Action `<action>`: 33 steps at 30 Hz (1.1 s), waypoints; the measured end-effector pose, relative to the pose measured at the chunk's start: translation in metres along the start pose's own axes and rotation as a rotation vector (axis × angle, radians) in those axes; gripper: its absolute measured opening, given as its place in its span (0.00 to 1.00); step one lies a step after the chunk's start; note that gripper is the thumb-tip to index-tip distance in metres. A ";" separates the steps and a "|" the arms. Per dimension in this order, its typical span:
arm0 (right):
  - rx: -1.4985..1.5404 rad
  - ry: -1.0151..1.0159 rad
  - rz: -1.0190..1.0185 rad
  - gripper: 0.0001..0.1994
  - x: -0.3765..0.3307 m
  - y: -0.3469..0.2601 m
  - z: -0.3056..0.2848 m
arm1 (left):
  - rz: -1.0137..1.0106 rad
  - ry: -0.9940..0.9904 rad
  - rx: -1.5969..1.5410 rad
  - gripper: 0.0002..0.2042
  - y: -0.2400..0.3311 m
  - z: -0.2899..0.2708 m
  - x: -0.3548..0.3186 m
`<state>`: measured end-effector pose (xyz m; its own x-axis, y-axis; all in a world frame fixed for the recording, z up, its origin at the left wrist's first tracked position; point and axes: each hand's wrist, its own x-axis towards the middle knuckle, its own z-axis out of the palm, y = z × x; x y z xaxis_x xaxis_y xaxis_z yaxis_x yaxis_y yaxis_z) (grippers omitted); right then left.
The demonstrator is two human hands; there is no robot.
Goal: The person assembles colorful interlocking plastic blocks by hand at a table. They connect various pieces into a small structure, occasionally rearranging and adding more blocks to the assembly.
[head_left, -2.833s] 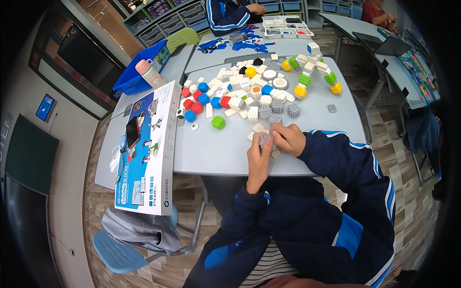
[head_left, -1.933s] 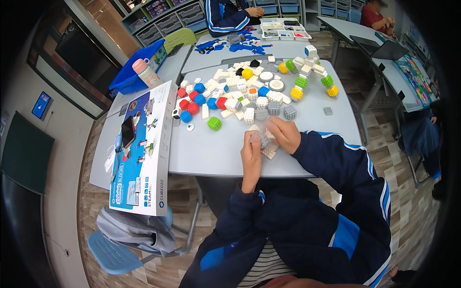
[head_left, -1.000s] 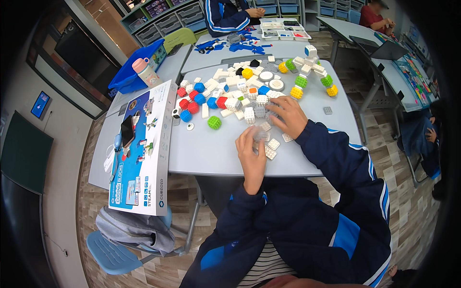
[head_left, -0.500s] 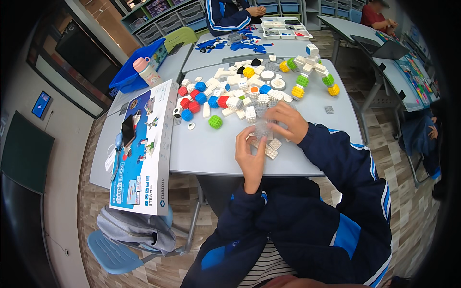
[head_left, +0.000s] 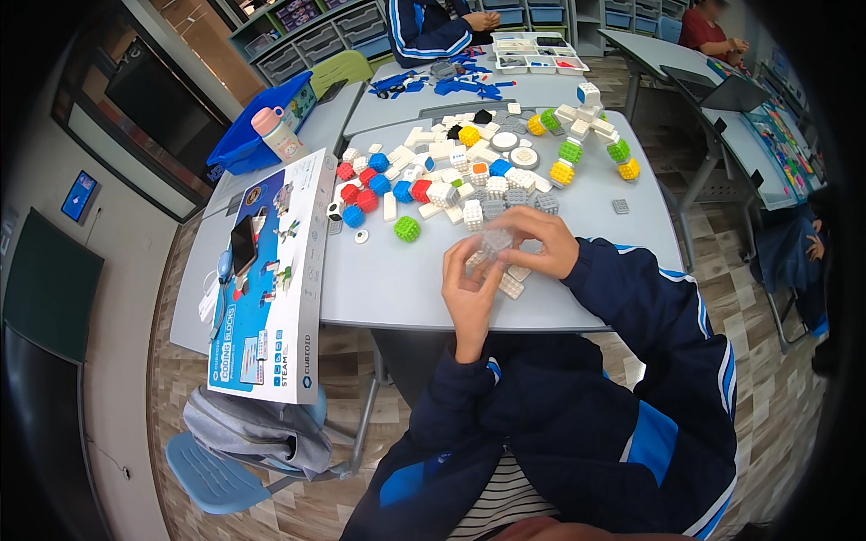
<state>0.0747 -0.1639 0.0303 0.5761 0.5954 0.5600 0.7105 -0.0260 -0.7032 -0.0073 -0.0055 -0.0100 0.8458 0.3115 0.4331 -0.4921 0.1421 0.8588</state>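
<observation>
A pale grey, see-through-looking studded block (head_left: 496, 242) is pinched between my two hands above the near part of the table; motion blurs it. My left hand (head_left: 468, 293) grips it from the left with thumb and fingers curled. From the right, my right hand (head_left: 547, 242) has its fingertips closed over it. Several flat cream-white studded pieces (head_left: 511, 287) lie on the table under my hands, partly hidden. Just beyond my fingers sit grey studded cubes (head_left: 547, 203) and a white studded cube (head_left: 473, 214). A green studded block (head_left: 407, 229) rests to the left.
Red, blue and white blocks (head_left: 420, 190) are heaped across the table's middle. A built figure with green and yellow joints (head_left: 591, 126) stands at the far right. On the left lie a large box (head_left: 271, 288) with a phone (head_left: 243, 243) on it. Another person (head_left: 424, 32) sits opposite.
My right hand has shifted slightly and its fingers have closed in around the grey block, uncovering grey cubes behind. My left hand stays nearly in place.
</observation>
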 end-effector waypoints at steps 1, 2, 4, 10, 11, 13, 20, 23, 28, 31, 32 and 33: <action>0.001 0.010 -0.005 0.21 0.000 0.000 0.000 | -0.003 -0.010 0.008 0.21 0.001 0.000 0.000; 0.003 0.020 -0.010 0.22 0.001 -0.001 -0.001 | 0.002 -0.022 0.006 0.21 0.001 -0.001 0.000; -0.020 0.027 -0.049 0.23 0.002 -0.001 -0.002 | -0.070 -0.032 -0.073 0.21 0.001 -0.003 0.001; -0.097 -0.012 -0.136 0.25 0.001 -0.004 0.001 | -0.145 -0.044 -0.109 0.22 -0.006 -0.007 0.001; -0.101 -0.011 -0.148 0.26 0.001 -0.004 0.002 | -0.169 -0.039 -0.087 0.22 -0.007 -0.007 0.001; -0.105 -0.014 -0.161 0.26 0.000 -0.005 0.003 | -0.130 -0.035 -0.103 0.21 -0.007 -0.006 0.001; -0.095 -0.007 -0.082 0.25 0.001 -0.007 0.003 | -0.112 -0.005 -0.190 0.20 -0.003 -0.003 0.001; -0.112 -0.006 -0.064 0.25 0.002 -0.008 0.004 | -0.098 0.012 -0.175 0.20 -0.002 -0.003 0.001; -0.123 0.018 -0.057 0.25 0.002 -0.010 0.005 | -0.102 0.024 -0.156 0.20 -0.003 -0.005 -0.002; -0.122 0.024 -0.045 0.26 0.001 -0.009 0.003 | -0.112 0.006 -0.159 0.21 -0.004 -0.006 0.000; -0.125 0.028 -0.049 0.26 0.001 -0.009 0.003 | -0.132 0.005 -0.161 0.21 -0.004 -0.006 0.001; -0.126 0.035 -0.052 0.27 0.002 -0.008 0.003 | -0.121 -0.004 -0.167 0.21 -0.005 -0.006 0.001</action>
<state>0.0688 -0.1606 0.0355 0.5497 0.5700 0.6107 0.7833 -0.0976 -0.6140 -0.0057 -0.0003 -0.0153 0.9013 0.2792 0.3311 -0.4142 0.3323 0.8474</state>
